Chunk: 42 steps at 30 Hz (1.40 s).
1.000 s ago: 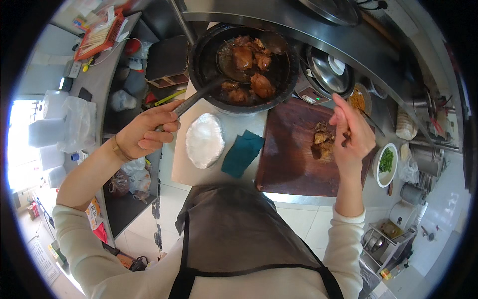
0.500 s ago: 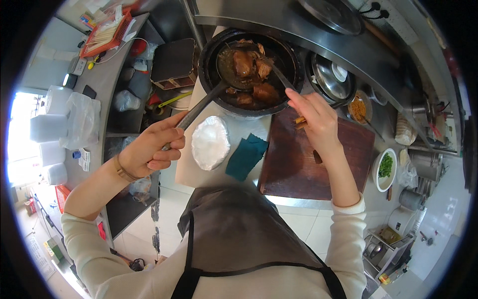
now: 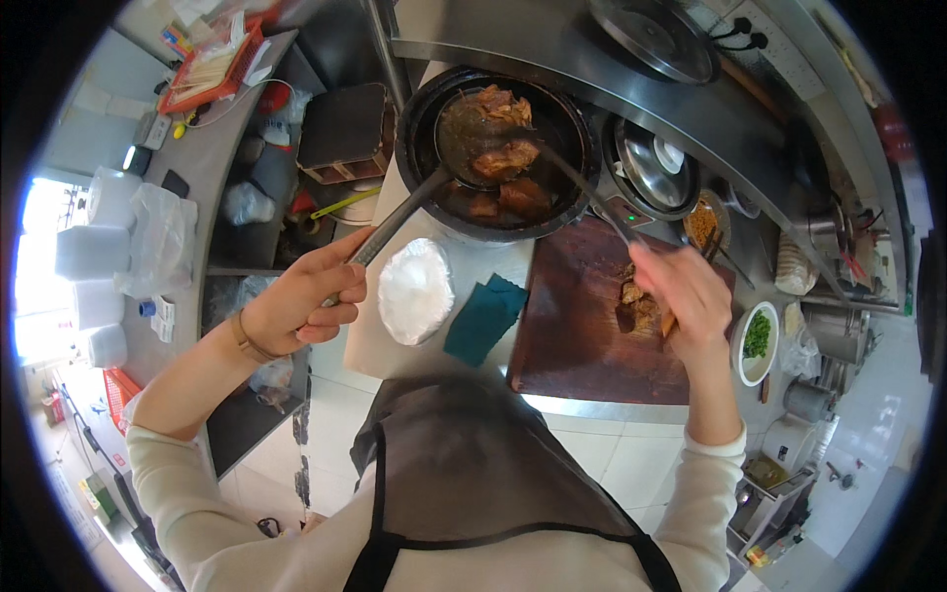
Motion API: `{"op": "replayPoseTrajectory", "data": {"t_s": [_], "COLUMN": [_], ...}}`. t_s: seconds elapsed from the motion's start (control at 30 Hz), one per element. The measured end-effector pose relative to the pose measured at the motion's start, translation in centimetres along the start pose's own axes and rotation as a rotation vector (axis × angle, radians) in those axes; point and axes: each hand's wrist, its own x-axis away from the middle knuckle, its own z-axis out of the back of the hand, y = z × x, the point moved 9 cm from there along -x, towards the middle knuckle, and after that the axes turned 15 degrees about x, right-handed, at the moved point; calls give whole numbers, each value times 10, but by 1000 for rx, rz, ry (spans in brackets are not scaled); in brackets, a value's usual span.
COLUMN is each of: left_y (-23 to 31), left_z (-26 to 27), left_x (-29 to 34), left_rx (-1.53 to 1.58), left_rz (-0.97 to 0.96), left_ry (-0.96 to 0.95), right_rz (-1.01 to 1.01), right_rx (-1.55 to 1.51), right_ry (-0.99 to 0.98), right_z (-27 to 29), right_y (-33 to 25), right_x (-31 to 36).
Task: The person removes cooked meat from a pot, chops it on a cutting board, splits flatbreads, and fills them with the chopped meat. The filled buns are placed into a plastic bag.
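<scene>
My left hand (image 3: 313,294) is wrapped round the handle of a wide ladle (image 3: 402,216). Its round bowl rests inside a large dark pot (image 3: 584,197), under brown braised meat (image 3: 506,158) and broth. From my right hand (image 3: 688,298) a long thin metal utensil (image 3: 592,192) reaches to the meat over the pot; its far end is dark and I cannot make out its kind. The right hand hovers above a wooden cutting board (image 3: 577,340), beside chopped meat (image 3: 636,304). Part of that meat is hidden by the hand.
A foil-covered oval dish (image 3: 416,293) and a folded green cloth (image 3: 485,318) lie left of the board. To the right stand a white bowl of chopped greens (image 3: 758,340) and a bowl of orange bits (image 3: 704,223). A metal shelf (image 3: 552,64) overhangs the pot's far side.
My right hand has moved right and nearer to me with the long utensil, baring chopped meat on the board. Meat in the ladle has shifted. My left hand stays nearly still.
</scene>
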Motion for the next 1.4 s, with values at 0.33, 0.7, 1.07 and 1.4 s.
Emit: {"op": "replayPoseTrajectory", "data": {"t_s": [0.33,0.7,1.07,1.4], "left_y": [1,-11,-26,-21], "left_z": [7,20,35,35], "left_x": [-2,2,4,2], "left_rx": [10,-28,-12,98], "left_rz": [-14,-87,-152,-249], "left_ry": [-23,-38,-116,-231], "right_rz": [69,-197,53,-60], "right_rx": [53,194,170,170], "right_ry": [-77,114,-3,65], "right_z": [-23,10,-18,-1], "right_y": [-38,-20,-68,-112], "right_x": [23,40,41,88]}}
